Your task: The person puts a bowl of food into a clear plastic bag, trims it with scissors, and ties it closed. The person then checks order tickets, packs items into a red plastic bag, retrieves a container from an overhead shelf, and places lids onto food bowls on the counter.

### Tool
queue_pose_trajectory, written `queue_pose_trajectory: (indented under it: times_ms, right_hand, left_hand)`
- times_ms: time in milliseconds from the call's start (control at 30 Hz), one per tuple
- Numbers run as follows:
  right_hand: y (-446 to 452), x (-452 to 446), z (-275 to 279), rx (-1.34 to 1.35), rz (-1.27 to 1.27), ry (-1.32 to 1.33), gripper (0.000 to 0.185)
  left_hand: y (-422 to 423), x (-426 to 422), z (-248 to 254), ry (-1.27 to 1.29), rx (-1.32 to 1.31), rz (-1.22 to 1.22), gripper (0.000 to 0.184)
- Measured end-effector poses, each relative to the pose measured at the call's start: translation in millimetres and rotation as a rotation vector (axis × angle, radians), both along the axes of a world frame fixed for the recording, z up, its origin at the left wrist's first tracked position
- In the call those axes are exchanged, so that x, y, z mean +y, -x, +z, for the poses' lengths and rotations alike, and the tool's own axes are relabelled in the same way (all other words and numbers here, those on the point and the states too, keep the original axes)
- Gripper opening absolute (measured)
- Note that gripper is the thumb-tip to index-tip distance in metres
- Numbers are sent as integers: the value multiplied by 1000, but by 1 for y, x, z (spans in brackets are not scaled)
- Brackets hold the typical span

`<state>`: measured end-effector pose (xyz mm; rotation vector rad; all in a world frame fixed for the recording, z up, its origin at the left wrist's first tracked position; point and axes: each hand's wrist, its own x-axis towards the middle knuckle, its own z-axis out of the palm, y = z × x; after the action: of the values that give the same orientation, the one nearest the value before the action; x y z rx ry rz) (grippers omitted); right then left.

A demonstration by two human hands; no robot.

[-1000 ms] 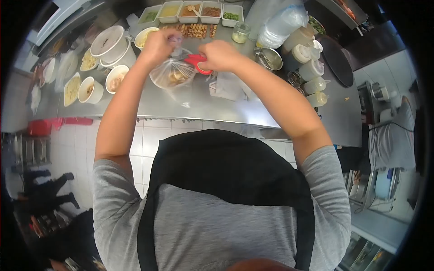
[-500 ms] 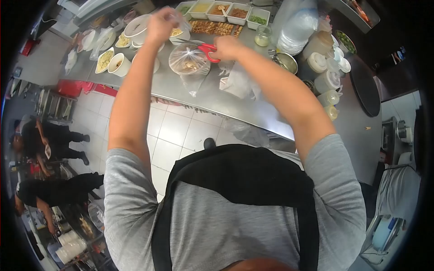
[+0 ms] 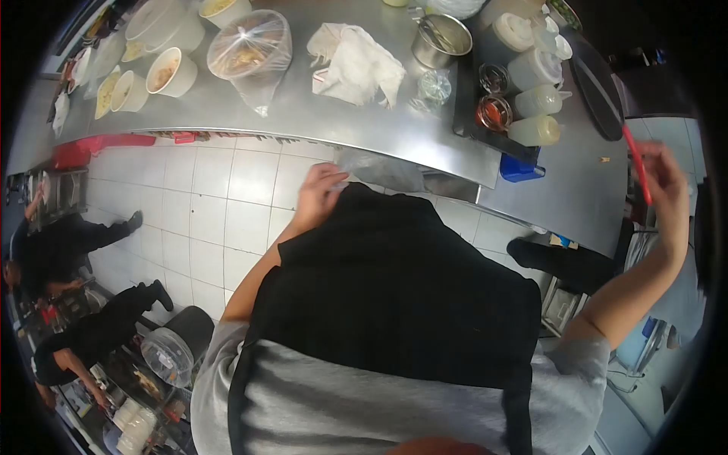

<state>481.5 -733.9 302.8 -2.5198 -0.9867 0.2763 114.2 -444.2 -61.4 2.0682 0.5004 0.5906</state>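
Observation:
My left hand [image 3: 320, 196] is near my body, just below the counter's front edge, its fingers curled together; a small translucent scrap may be at the fingertips. Far to the right, my right hand [image 3: 661, 176] grips red-handled scissors [image 3: 638, 165], beside the dark round pan [image 3: 599, 91]. A tied clear plastic bag around a bowl of food [image 3: 249, 57] rests on the steel counter [image 3: 288, 117], touched by neither hand. To its right lies a crumpled white cloth [image 3: 356, 67].
White tubs of food [image 3: 171, 73] stand at the left. A metal pot [image 3: 441, 39], squeeze bottles [image 3: 535, 130] and a blue box [image 3: 522, 168] are at the right. Two people in black [image 3: 61, 243] work at the far left.
Both hands have left the bag. My left hand has come down toward my body, and my right hand has swung far right with the scissors. The camera view has shifted.

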Motion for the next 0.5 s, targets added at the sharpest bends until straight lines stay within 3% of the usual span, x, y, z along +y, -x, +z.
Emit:
queue_pose_trajectory:
  times_ms: [67, 200, 300, 333, 400, 433, 467, 500]
  right_hand:
    - [2, -13, -2, 115, -102, 109, 26]
    - [4, -27, -7, 25, -138, 267, 26]
    - [11, -3, -1, -200, -11, 355, 14]
    - [3, 6, -4, -141, -144, 447, 16]
    - [-15, 17, -19, -166, -12, 491, 19]
    - [-15, 32, -19, -149, -20, 546, 20]
    - [-27, 35, -30, -172, 29, 515, 21]
    - [-39, 40, -40, -193, 42, 515, 20]
  left_hand:
    - [-25, -3, -31, -49, 24, 69, 31]
    - [-62, -6, -88, -33, 37, 149, 25]
    - [-80, -8, -116, 186, 172, -7, 18]
    - [-89, -6, -136, 256, 250, -68, 16]
    - [-112, 3, -170, 229, 545, -300, 20]
    - [-124, -1, -174, 230, 559, -298, 24]
    - [-137, 0, -183, -275, 618, -559, 28]
    - [-154, -3, -195, -435, 793, -850, 27]
